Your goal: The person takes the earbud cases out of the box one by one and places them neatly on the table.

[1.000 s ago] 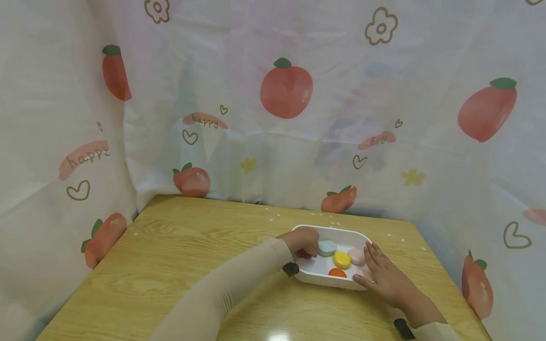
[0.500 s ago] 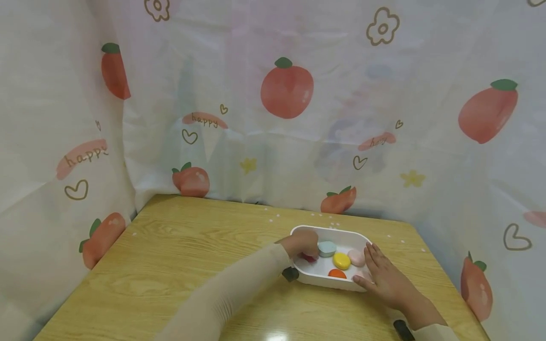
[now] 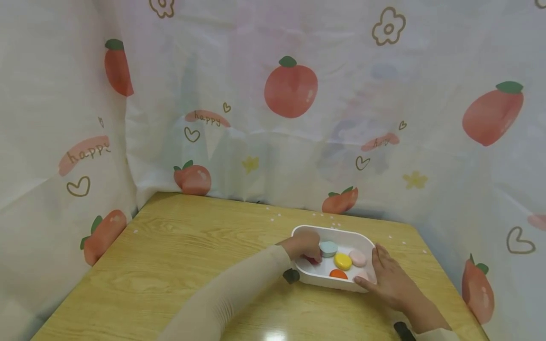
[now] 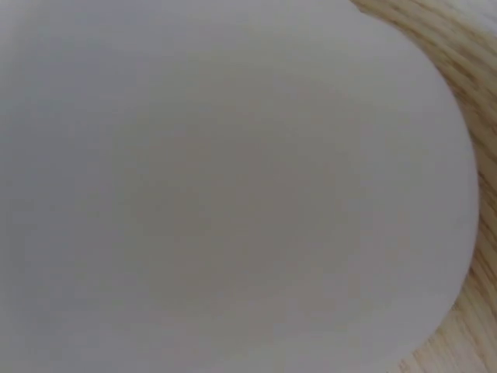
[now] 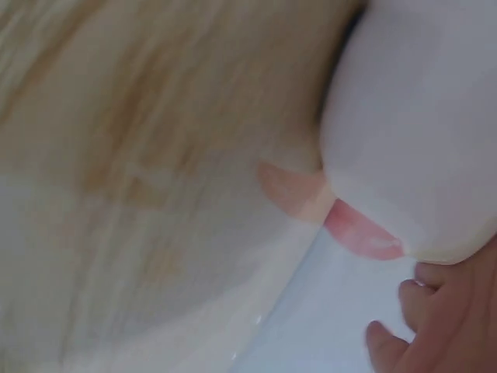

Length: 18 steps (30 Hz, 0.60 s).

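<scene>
Left hand (image 3: pixel 306 241) down in white tray (image 3: pixel 326 282) on tabletop (image 3: pixel 200 232), fingers at red piece (image 3: pixel 315 260), can't tell if pinched; right hand (image 3: pixel 394 280) straight-fingered against tray's right end. Piece probably light, stiff, slick: best pinched by edges.

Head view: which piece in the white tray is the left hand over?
The red piece: only part of it shows, below the left hand. The pale blue piece, yellow piece and orange piece lie farther right in that view.

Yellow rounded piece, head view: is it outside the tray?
No, the yellow rounded piece lies inside the white tray, beside a pale pink piece.
</scene>
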Tool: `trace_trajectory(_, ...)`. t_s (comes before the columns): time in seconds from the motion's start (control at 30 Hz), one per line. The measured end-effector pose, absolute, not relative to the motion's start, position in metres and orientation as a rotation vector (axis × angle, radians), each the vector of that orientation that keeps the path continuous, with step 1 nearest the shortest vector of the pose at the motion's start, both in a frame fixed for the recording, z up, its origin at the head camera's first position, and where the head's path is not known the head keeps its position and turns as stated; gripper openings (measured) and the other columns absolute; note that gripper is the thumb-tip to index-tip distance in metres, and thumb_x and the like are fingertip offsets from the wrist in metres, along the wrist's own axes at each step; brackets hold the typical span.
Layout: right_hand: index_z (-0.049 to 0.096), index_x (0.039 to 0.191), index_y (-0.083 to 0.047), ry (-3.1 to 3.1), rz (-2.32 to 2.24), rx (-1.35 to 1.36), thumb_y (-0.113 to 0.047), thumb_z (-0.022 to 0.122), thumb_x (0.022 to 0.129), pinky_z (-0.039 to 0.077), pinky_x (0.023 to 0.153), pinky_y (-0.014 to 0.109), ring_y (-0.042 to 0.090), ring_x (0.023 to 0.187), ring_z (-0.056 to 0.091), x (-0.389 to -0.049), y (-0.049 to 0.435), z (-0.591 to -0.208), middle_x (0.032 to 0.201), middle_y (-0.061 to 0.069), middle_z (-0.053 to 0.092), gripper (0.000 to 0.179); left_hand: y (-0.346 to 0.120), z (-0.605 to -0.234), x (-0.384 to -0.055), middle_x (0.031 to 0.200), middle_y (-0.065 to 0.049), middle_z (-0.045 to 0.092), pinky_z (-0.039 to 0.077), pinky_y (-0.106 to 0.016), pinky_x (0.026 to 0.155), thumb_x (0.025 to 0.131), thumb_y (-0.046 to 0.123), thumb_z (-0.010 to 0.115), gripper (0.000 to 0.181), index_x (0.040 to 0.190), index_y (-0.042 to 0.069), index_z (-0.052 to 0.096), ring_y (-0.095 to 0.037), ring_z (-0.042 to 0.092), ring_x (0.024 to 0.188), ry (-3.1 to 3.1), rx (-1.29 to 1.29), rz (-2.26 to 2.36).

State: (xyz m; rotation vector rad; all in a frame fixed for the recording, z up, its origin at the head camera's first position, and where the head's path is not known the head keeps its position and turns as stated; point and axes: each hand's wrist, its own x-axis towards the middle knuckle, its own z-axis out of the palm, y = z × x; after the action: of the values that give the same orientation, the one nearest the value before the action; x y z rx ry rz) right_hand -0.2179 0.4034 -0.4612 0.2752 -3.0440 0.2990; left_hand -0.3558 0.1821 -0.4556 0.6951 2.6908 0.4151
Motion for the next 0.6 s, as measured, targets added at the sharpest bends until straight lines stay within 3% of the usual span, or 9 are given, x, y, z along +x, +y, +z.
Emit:
trace_trajectory(0.27,0.021,0.143,0.020,-3.031,0.261,0.303,-0.053,0.058,0.093,0.022,0.106,0.065,0.052,0.138,0.017,-0.222,0.414,-0.460,0.151,0.037,0.016,0.096,0.180,-0.453,-0.354,0.053,0.004,0.056,0.038,-0.017,0.045,0.080,0.026,0.082,0.030,0.062,0.012,0.063,-0.006,0.051,0.048,2.655,0.764,0.413)
trace_trajectory(0.6,0.020,0.143,0.020,-3.014,0.258,0.357,-0.051,0.055,0.095,0.022,0.107,0.064,0.050,0.139,0.016,-0.218,0.413,-0.460,0.152,0.036,0.015,0.092,0.180,-0.448,-0.353,0.058,0.002,0.056,0.039,-0.018,0.048,0.082,0.026,0.080,0.029,0.066,0.010,0.062,-0.008,0.051,0.052,2.637,0.762,0.416)
